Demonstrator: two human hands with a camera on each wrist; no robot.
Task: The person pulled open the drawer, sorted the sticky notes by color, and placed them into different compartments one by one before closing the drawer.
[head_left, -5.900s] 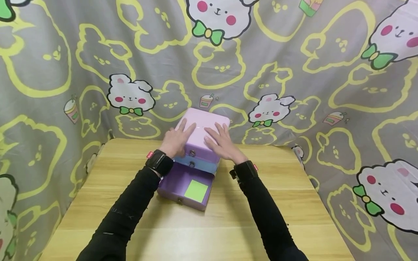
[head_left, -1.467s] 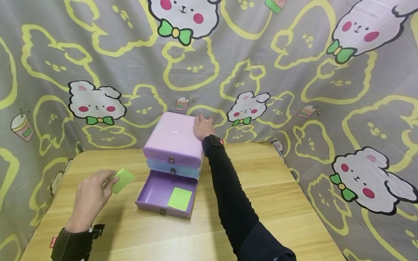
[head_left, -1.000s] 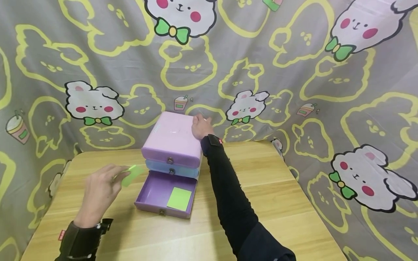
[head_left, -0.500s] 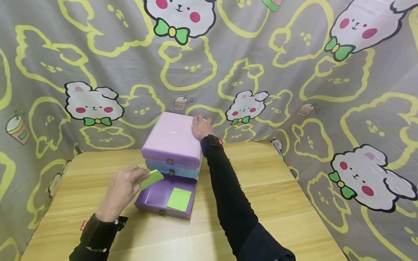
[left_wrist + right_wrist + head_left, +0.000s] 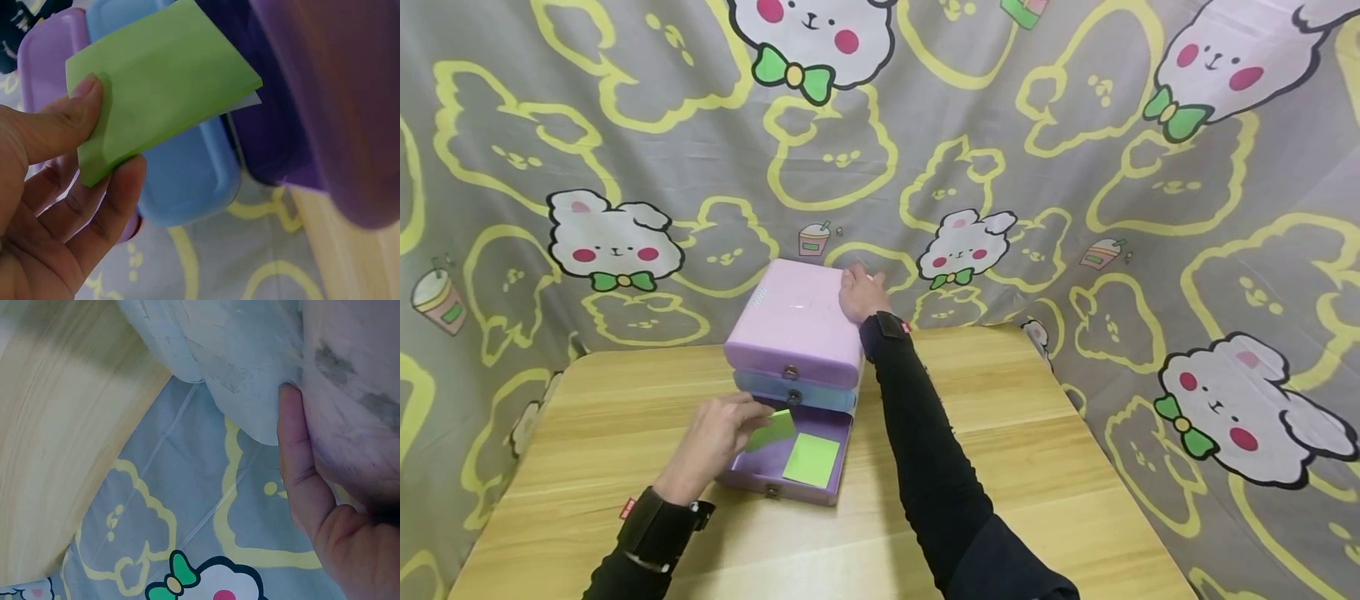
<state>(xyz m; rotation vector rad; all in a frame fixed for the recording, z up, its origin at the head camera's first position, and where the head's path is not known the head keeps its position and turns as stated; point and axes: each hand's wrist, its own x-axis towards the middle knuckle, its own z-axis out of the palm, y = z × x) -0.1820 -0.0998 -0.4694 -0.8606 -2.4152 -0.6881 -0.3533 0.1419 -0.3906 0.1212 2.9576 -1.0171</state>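
A small drawer unit (image 5: 797, 304) with a pink top, a purple upper drawer and a blue middle drawer (image 5: 827, 395) stands on the table. Its purple bottom drawer (image 5: 805, 492) is pulled out, and a green sticky note pad (image 5: 814, 461) lies flat at its right side. My left hand (image 5: 718, 433) pinches a second green sticky note pad (image 5: 159, 81) between thumb and fingers, tilted over the left part of that drawer. At the unit's rear right upper corner, my right hand (image 5: 861, 296) grips the edge, one finger (image 5: 297, 431) stretched along the pale side.
The wooden table (image 5: 1000, 450) ends at a grey curtain (image 5: 925, 179) printed with rabbits, close behind the drawer unit. Bare tabletop shows to the left and right of the unit.
My left hand has carried its sticky note pad rightward from beside the unit to over the bottom drawer. Earlier both hands rested on the unit's top; lately the right hand stays at the corner.
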